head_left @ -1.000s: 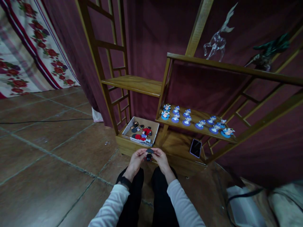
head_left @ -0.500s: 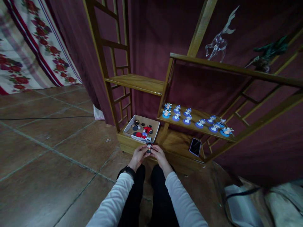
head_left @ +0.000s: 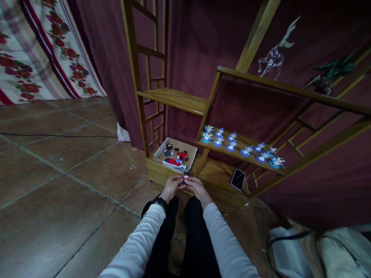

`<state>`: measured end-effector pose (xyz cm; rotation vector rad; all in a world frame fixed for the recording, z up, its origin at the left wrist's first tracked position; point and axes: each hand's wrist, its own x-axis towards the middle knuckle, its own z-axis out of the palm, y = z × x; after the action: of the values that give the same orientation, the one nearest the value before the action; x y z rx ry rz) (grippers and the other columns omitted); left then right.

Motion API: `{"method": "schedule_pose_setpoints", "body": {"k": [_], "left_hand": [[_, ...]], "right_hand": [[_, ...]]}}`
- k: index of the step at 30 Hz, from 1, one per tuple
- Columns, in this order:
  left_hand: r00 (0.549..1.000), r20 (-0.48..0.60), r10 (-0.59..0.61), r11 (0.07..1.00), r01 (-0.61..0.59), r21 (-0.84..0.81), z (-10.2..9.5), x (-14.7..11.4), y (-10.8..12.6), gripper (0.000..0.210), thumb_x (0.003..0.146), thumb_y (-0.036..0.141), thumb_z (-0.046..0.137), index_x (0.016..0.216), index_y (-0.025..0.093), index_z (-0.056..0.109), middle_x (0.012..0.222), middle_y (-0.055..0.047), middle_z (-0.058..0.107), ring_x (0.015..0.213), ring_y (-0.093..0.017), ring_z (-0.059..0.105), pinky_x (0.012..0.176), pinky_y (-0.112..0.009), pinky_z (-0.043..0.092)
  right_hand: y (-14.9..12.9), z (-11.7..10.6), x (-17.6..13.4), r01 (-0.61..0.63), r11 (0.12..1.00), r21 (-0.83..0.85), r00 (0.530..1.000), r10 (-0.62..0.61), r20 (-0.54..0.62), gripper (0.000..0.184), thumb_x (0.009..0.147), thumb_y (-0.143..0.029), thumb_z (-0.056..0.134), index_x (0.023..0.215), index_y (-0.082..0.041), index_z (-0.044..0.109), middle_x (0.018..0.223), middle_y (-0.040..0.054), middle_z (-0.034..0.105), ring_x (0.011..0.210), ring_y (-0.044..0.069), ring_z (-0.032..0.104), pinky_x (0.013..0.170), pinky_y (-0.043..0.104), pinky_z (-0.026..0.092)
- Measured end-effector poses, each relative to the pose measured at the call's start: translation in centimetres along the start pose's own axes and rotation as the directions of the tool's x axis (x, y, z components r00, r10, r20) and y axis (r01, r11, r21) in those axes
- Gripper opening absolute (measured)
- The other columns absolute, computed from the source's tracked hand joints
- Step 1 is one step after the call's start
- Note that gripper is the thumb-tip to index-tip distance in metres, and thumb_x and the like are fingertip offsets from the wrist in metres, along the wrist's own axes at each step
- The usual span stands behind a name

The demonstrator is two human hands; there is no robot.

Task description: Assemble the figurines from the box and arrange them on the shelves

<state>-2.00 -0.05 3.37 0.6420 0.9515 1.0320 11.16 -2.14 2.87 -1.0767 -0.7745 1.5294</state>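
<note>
Between my two hands is a small black-haired figurine (head_left: pixel 186 176) with red on it, held upright just in front of the low shelf. My left hand (head_left: pixel 173 186) closes on its left side, and my right hand (head_left: pixel 197 187) pinches it from the right. Just beyond them, a shallow cardboard box (head_left: pixel 189 152) holds several figurines lying loose, among them a red-clothed figurine (head_left: pixel 182 155). The lower part of the held figurine is partly hidden by my fingers.
On the right shelf (head_left: pixel 208 145) stand several blue and white figurines (head_left: pixel 232 145). Below them lies a phone (head_left: pixel 238 180). A clear deer figure (head_left: pixel 272 60) and a dark green sculpture (head_left: pixel 327 77) stand higher up. At lower right is a pale bag (head_left: pixel 336 251).
The held figurine has tilted or turned slightly between my fingers, with both hands still on it. The camera view has shifted a little; the box and shelves look unmoved.
</note>
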Motion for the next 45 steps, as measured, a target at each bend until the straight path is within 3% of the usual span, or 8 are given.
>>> {"method": "schedule_pose_setpoints", "body": {"k": [7,13,21,33,40,45], "left_hand": [[1.000,0.009,-0.010,1.000,0.010,0.008,-0.2,0.1,-0.2,0.015,0.067,0.001,0.063,0.077,0.010,0.056,0.064,-0.004,0.062,0.055,-0.013,0.061,0.055,-0.027,0.056],[0.998,-0.049,-0.025,1.000,0.025,-0.015,-0.3,0.7,-0.6,0.015,0.066,0.000,0.063,0.075,0.010,0.056,0.062,-0.003,0.061,0.053,-0.012,0.061,0.057,-0.027,0.057],[0.998,-0.023,-0.067,0.990,0.063,-0.125,-0.2,0.9,-0.4,0.012,0.071,0.000,0.059,0.076,0.010,0.057,0.064,-0.004,0.062,0.053,-0.010,0.061,0.058,-0.024,0.057],[0.998,-0.045,-0.043,0.994,0.038,-0.103,0.0,-0.1,-0.1,0.019,0.068,-0.001,0.061,0.078,0.013,0.053,0.060,0.000,0.059,0.050,-0.010,0.060,0.060,-0.030,0.057],[0.994,-0.094,-0.059,0.995,0.051,-0.080,0.4,0.1,-0.2,0.020,0.065,0.000,0.063,0.076,0.013,0.053,0.062,-0.002,0.061,0.057,-0.014,0.064,0.061,-0.031,0.057],[0.996,-0.079,-0.036,0.996,0.030,-0.081,0.5,0.1,-0.3,0.017,0.066,0.003,0.063,0.076,0.013,0.052,0.063,-0.003,0.062,0.057,-0.014,0.064,0.061,-0.029,0.057]], "right_hand": [[0.1,-0.1,-0.1,0.013,0.997,-0.071,0.999,-0.015,-0.036,0.029,0.050,-0.030,0.079,0.069,-0.016,0.062,0.076,0.0025,0.068,0.074,0.017,0.063,0.076,0.033,0.048],[0.2,0.2,0.0,0.018,0.993,-0.113,0.999,-0.023,-0.044,0.028,0.051,-0.032,0.078,0.069,-0.017,0.062,0.076,0.0031,0.068,0.075,0.017,0.063,0.074,0.031,0.047],[0.3,0.4,0.2,0.046,0.999,-0.025,0.999,-0.046,-0.010,0.022,0.054,-0.026,0.073,0.071,-0.019,0.062,0.081,0.0022,0.068,0.079,0.016,0.062,0.076,0.031,0.047],[0.7,0.7,0.4,0.040,0.999,-0.021,0.998,-0.041,-0.053,0.023,0.052,-0.022,0.071,0.070,-0.019,0.058,0.078,0.0002,0.066,0.073,0.016,0.062,0.073,0.030,0.047],[0.7,0.9,0.6,0.020,1.000,-0.023,0.993,-0.022,-0.112,0.020,0.050,-0.017,0.067,0.068,-0.019,0.056,0.072,-0.0018,0.065,0.071,0.015,0.060,0.070,0.029,0.046],[0.4,1.1,0.4,0.039,0.999,-0.002,0.997,-0.039,-0.071,0.020,0.051,-0.018,0.066,0.069,-0.019,0.056,0.073,-0.0019,0.064,0.070,0.014,0.060,0.070,0.028,0.045]]}}
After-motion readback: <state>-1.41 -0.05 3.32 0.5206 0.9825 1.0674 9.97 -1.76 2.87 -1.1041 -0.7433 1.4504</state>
